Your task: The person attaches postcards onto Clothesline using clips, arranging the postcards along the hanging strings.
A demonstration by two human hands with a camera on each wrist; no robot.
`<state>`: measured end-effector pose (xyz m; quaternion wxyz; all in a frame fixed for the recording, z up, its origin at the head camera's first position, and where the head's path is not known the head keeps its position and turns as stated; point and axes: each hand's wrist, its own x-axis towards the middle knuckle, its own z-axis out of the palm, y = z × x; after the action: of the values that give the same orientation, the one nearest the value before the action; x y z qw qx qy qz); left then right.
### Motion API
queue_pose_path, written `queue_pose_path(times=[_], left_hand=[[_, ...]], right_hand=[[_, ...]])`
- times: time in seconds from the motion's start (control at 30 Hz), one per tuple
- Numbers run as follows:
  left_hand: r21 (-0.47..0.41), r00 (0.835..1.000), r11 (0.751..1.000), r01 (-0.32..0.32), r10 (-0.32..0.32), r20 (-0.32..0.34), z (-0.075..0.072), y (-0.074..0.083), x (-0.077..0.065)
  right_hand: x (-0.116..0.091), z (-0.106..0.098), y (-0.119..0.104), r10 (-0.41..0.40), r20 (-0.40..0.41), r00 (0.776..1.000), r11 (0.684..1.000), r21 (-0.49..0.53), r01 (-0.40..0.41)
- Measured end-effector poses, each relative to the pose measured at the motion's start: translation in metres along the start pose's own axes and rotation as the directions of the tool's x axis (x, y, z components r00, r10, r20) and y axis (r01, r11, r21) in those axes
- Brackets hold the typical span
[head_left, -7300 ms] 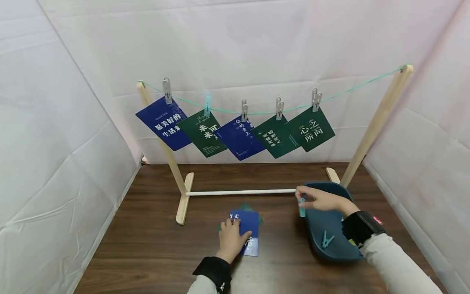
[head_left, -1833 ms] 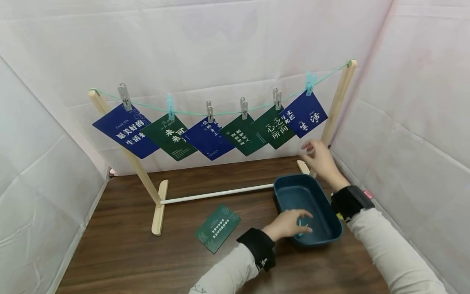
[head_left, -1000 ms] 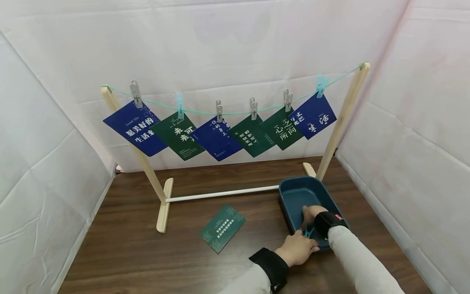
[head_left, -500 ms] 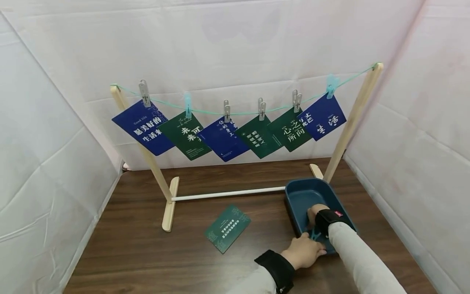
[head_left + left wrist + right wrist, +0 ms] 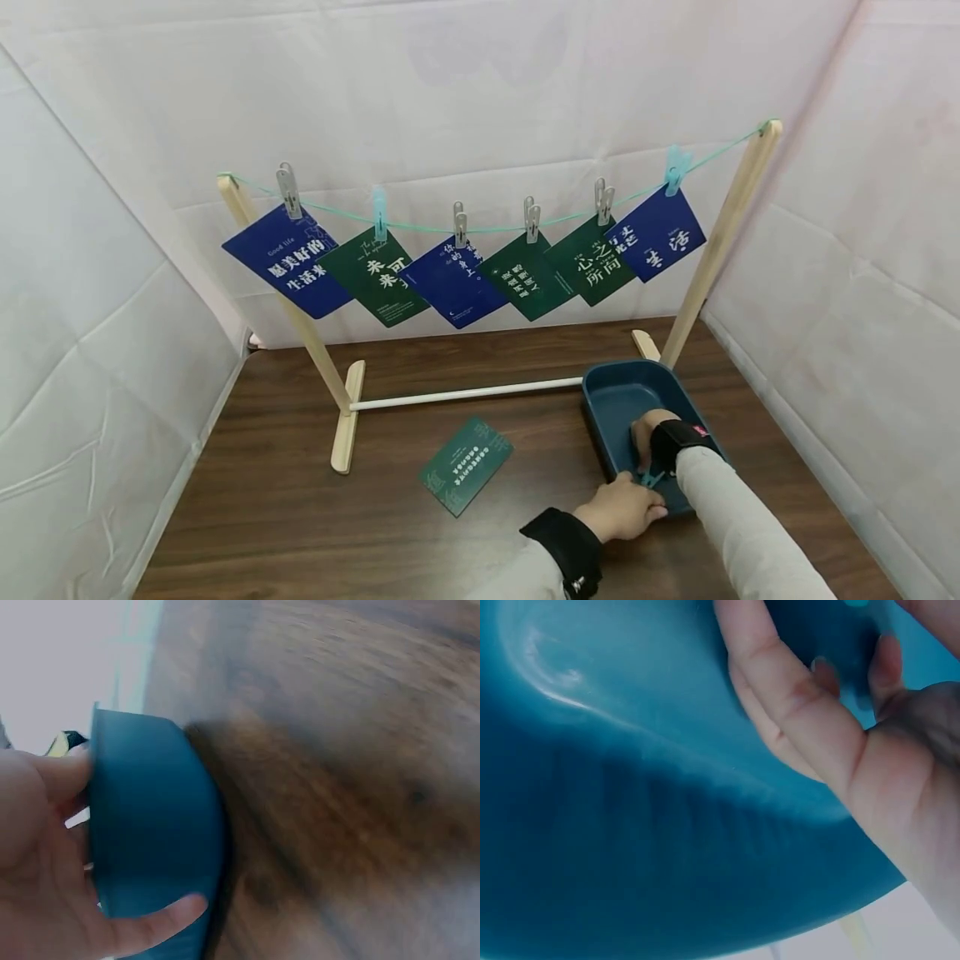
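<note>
In the head view, my left hand (image 5: 622, 507) grips the near rim of a dark blue-green plastic basin (image 5: 592, 417). The left wrist view shows its thumb on one side of the basin wall (image 5: 154, 817) and a finger along the outside. My right hand (image 5: 651, 433) reaches down inside the basin, fingers bent toward a teal clothespin (image 5: 651, 480) beside the left fingers. In the right wrist view its fingers (image 5: 787, 690) partly curve above the basin floor; whether they pinch the clothespin is hidden. A green card (image 5: 467, 467) lies on the table, left of the basin.
Behind stands a wooden rack (image 5: 318, 354) with a white crossbar (image 5: 468, 392). From its teal cord (image 5: 491, 230) hang several blue and green cards, such as this blue one (image 5: 660, 233), each under a clothespin (image 5: 675, 171). The basin overlaps the rack's right foot. White cloth walls surround the table.
A blue card now hangs at the cord's right end. The left hand has left the cards for the basin. The right hand has come down from the line into the basin, beside the clothespin.
</note>
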<state>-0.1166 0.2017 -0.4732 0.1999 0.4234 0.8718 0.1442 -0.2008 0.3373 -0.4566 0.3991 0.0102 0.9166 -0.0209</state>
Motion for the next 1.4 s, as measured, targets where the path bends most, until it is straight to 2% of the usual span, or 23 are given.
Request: queue_pose_path(times=[0.1, 0.2, 0.3, 0.37, 0.43, 0.53, 0.63, 0.67, 0.73, 0.83, 0.87, 0.9, 1.0, 1.07, 1.1, 1.17, 1.23, 1.3, 1.37, 1.4], left_hand=[[-0.03, 0.996, 0.997, -0.072, 0.07, -0.059, -0.005, -0.01, -0.009], [-0.066, 0.978, 0.986, -0.151, 0.139, -0.154, -0.013, -0.027, -0.021], [-0.11, 0.965, 0.978, -0.178, 0.152, -0.214, -0.022, -0.047, -0.035], [-0.12, 0.961, 0.978, -0.168, 0.136, -0.239, -0.025, -0.061, -0.044], [-0.095, 0.955, 0.987, -0.132, 0.101, -0.278, -0.028, -0.076, -0.052], [-0.087, 0.941, 0.994, -0.061, 0.029, -0.339, -0.033, -0.103, -0.066], [-0.175, 0.916, 0.984, 0.04, -0.106, -0.388, -0.04, -0.133, -0.084], [-0.181, 0.896, 0.98, 0.077, -0.148, -0.418, -0.043, -0.142, -0.091], [-0.241, 0.857, 0.956, 0.168, -0.262, -0.443, -0.047, -0.16, -0.103], [-0.301, 0.786, 0.895, 0.329, -0.436, -0.438, -0.049, -0.177, -0.117], [-0.312, 0.769, 0.874, 0.372, -0.478, -0.425, -0.048, -0.181, -0.121], [-0.347, 0.76, 0.841, 0.415, -0.53, -0.376, -0.046, -0.185, -0.123], [-0.349, 0.74, 0.776, 0.525, -0.619, -0.263, -0.039, -0.189, -0.128], [-0.298, 0.73, 0.751, 0.589, -0.653, -0.204, -0.033, -0.188, -0.128], [-0.272, 0.722, 0.741, 0.614, -0.667, -0.184, -0.031, -0.187, -0.128], [-0.227, 0.698, 0.719, 0.657, -0.694, -0.176, -0.028, -0.185, -0.126], [-0.209, 0.675, 0.699, 0.684, -0.715, -0.181, -0.028, -0.184, -0.124], [-0.205, 0.659, 0.682, 0.702, -0.731, -0.178, -0.031, -0.184, -0.122], [-0.212, 0.654, 0.674, 0.708, -0.739, -0.164, -0.033, -0.186, -0.12], [-0.206, 0.663, 0.679, 0.705, -0.734, -0.149, -0.034, -0.187, -0.119]], right_hand=[[0.006, 0.002, 0.004, 0.021, 0.075, 0.997, 0.988, 0.148, -0.032], [0.011, 0.004, 0.007, 0.014, 0.147, 0.989, 0.974, 0.22, -0.046], [0.011, 0.005, 0.009, 0.011, 0.193, 0.981, 0.969, 0.24, -0.058], [0.008, 0.004, 0.012, 0.018, 0.2, 0.98, 0.964, 0.255, -0.07], [0.002, 0.003, 0.014, 0.023, 0.206, 0.978, 0.949, 0.303, -0.086], [-0.004, -0.002, 0.018, -0.021, 0.215, 0.976, 0.947, 0.317, -0.05], [-0.006, -0.009, 0.024, -0.086, 0.233, 0.969, 0.957, 0.29, 0.015], [-0.007, -0.011, 0.026, -0.112, 0.238, 0.965, 0.962, 0.269, 0.045], [-0.009, -0.016, 0.03, -0.155, 0.226, 0.962, 0.963, 0.251, 0.096], [-0.014, -0.023, 0.035, -0.212, 0.15, 0.966, 0.955, 0.241, 0.172], [-0.016, -0.026, 0.035, -0.236, 0.122, 0.964, 0.947, 0.253, 0.2], [-0.018, -0.029, 0.036, -0.258, 0.084, 0.962, 0.937, 0.265, 0.229], [-0.025, -0.04, 0.035, -0.337, -0.03, 0.941, 0.896, 0.297, 0.331], [-0.029, -0.048, 0.032, -0.392, -0.137, 0.91, 0.864, 0.285, 0.415], [-0.032, -0.051, 0.029, -0.417, -0.201, 0.886, 0.849, 0.261, 0.459], [-0.036, -0.056, 0.023, -0.441, -0.32, 0.839, 0.827, 0.219, 0.518], [-0.041, -0.059, 0.014, -0.442, -0.426, 0.789, 0.815, 0.176, 0.552], [-0.044, -0.059, 0.006, -0.42, -0.506, 0.754, 0.819, 0.147, 0.555], [-0.047, -0.058, -0.003, -0.403, -0.556, 0.727, 0.819, 0.135, 0.557], [-0.048, -0.057, -0.006, -0.398, -0.567, 0.721, 0.821, 0.13, 0.556]])
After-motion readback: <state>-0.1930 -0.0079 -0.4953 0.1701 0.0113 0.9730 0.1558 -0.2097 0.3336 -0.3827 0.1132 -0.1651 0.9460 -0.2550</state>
